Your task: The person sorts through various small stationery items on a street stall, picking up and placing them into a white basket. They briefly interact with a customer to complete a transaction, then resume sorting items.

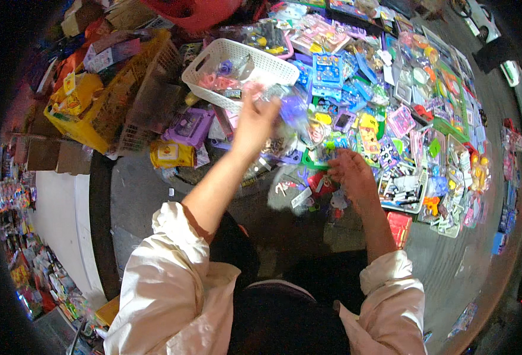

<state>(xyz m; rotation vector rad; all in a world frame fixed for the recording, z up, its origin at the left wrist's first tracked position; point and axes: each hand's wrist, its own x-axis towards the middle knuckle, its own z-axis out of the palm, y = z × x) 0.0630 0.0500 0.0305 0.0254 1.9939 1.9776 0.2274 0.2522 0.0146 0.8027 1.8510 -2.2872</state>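
My left hand (261,120) is raised over the near rim of a white perforated plastic basket (274,73). A blurred clear plastic packet with something purple (293,108) is at its fingertips; whether the fingers grip it is unclear. Pink items, a purple roundish item (225,67) and clear packets lie in the basket. My right hand (349,171), in shade, reaches to the near edge of the spread goods, its fingers beside small packaged items (325,155). Blur hides whether it holds one. Beyond it lie a yellow package (368,128) and blue packages (327,73).
A yellow plastic crate (105,115) stands at the left, with a yellow wipes pack (172,154) and a purple case (190,126) nearby. A white tray of pens (403,191) sits at the right. Small packets hang at the near edge. Parked vehicles stand far right.
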